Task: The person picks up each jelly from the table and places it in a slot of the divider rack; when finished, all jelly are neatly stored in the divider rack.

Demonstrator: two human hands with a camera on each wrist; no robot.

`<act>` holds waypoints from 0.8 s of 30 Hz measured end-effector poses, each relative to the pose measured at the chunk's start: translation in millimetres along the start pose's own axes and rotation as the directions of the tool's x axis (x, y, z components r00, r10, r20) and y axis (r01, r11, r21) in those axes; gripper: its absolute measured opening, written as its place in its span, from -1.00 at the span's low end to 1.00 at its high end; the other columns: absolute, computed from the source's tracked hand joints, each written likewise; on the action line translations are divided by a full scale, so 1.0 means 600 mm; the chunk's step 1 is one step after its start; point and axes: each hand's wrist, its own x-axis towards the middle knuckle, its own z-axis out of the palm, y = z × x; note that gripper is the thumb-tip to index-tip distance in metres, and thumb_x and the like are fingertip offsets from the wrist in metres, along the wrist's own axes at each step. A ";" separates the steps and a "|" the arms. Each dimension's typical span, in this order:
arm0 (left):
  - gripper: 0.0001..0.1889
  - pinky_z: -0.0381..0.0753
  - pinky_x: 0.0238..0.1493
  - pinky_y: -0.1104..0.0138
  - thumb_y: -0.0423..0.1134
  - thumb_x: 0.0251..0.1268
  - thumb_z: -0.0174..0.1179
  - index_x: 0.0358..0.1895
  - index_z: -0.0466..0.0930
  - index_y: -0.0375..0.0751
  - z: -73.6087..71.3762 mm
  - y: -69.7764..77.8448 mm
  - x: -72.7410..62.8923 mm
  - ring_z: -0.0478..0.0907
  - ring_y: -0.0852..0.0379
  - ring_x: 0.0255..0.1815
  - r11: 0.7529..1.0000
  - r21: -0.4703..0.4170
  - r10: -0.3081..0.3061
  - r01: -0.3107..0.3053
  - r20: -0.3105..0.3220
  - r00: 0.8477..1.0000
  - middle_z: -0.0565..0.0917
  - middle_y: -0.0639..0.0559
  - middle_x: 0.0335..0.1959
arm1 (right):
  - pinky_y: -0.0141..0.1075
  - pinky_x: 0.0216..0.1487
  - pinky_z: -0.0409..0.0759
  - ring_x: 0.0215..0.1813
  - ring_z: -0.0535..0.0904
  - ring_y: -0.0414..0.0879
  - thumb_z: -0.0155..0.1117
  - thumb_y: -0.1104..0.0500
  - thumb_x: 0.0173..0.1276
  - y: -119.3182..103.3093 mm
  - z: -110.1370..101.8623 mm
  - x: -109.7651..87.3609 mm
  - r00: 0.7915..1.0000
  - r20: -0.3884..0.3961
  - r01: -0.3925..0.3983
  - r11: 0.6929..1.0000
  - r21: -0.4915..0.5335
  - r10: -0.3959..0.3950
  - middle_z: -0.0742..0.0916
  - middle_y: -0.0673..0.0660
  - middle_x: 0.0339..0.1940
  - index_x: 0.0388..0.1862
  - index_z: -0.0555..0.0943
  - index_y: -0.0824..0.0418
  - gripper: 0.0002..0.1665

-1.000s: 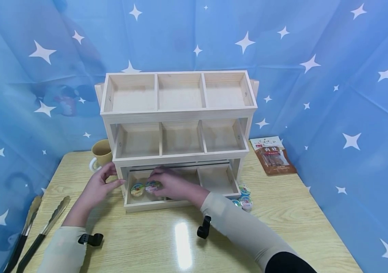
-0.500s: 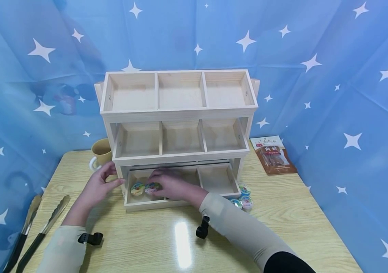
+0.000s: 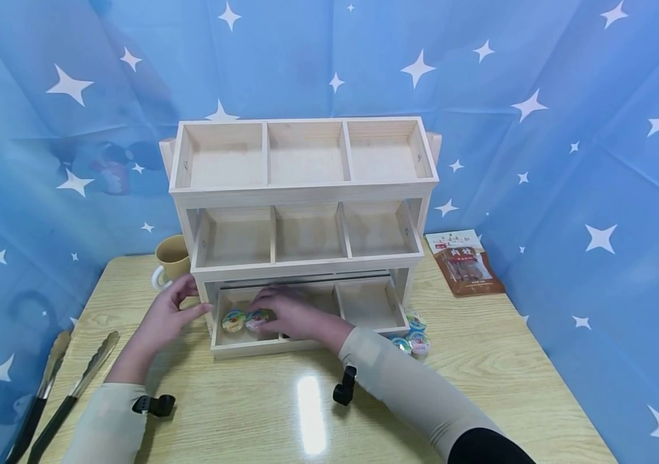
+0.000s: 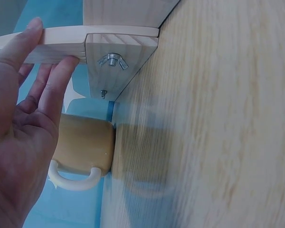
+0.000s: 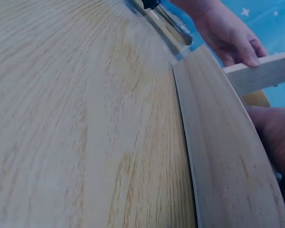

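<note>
A three-tier wooden rack stands on the table, each tier split into three compartments. My left hand grips the rack's left side post, thumb on one face and fingers on the other in the left wrist view. My right hand reaches into the bottom tier's left compartment and holds a jelly cup with a pink printed lid. Beside it in that compartment sits a yellow-lidded jelly cup. In the right wrist view the tray's front board hides the cups and most of the right hand.
Several more jelly cups cluster on the table by the rack's lower right corner. A tan mug with a white handle stands behind the left hand. Tongs lie at the left, and a brown snack packet at the back right.
</note>
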 end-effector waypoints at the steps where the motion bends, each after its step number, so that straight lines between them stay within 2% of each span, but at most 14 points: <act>1: -0.37 0.61 0.25 0.15 -0.39 0.47 0.48 0.54 0.48 -0.28 0.000 0.001 0.000 0.63 0.29 0.13 1.000 -0.003 -0.002 0.002 0.001 1.000 0.74 -0.31 0.15 | -0.25 0.65 0.29 0.45 0.57 -0.09 0.59 0.01 0.49 0.000 -0.001 0.000 1.000 0.000 0.002 1.000 0.016 -0.002 0.74 0.01 0.37 0.39 0.73 0.12 -0.45; 10: -0.37 0.62 0.25 0.19 -0.38 0.49 0.47 0.55 0.47 -0.27 -0.001 -0.003 0.001 0.62 0.28 0.14 1.000 0.003 0.002 -0.002 0.001 1.000 0.74 -0.30 0.16 | -0.34 0.51 0.43 0.42 0.56 -0.09 0.62 0.04 0.46 0.002 -0.008 -0.005 1.000 0.001 -0.024 0.992 0.127 0.024 0.71 0.04 0.36 0.42 0.70 0.19 -0.38; 16: -0.37 0.62 0.24 0.23 -0.39 0.49 0.46 0.55 0.47 -0.27 0.000 -0.004 0.000 0.62 0.29 0.14 1.000 -0.002 0.013 -0.013 0.005 1.000 0.74 -0.28 0.16 | -0.32 0.50 0.45 0.41 0.55 -0.10 0.60 0.07 0.48 -0.002 -0.016 -0.013 0.998 -0.030 -0.039 0.971 0.236 0.047 0.72 0.04 0.34 0.40 0.71 0.21 -0.42; 20: -0.37 0.63 0.23 0.27 -0.39 0.49 0.46 0.55 0.47 -0.27 0.000 0.000 -0.002 0.62 0.28 0.14 1.000 -0.008 0.008 -0.007 0.007 1.000 0.73 -0.29 0.16 | -0.31 0.43 0.53 0.37 0.59 -0.09 0.61 0.07 0.47 -0.006 -0.023 -0.027 0.995 -0.075 -0.039 0.965 0.259 0.060 0.74 0.04 0.31 0.39 0.72 0.19 -0.42; 24: -0.36 0.65 0.23 0.20 -0.38 0.49 0.47 0.55 0.46 -0.28 0.000 -0.001 -0.001 0.62 0.28 0.14 1.000 0.002 0.002 -0.002 0.005 1.000 0.74 -0.30 0.16 | -0.25 0.45 0.56 0.39 0.62 -0.03 0.63 0.11 0.44 -0.010 -0.034 -0.054 0.989 -0.113 -0.062 0.968 0.243 0.092 0.74 0.08 0.34 0.40 0.72 0.17 -0.41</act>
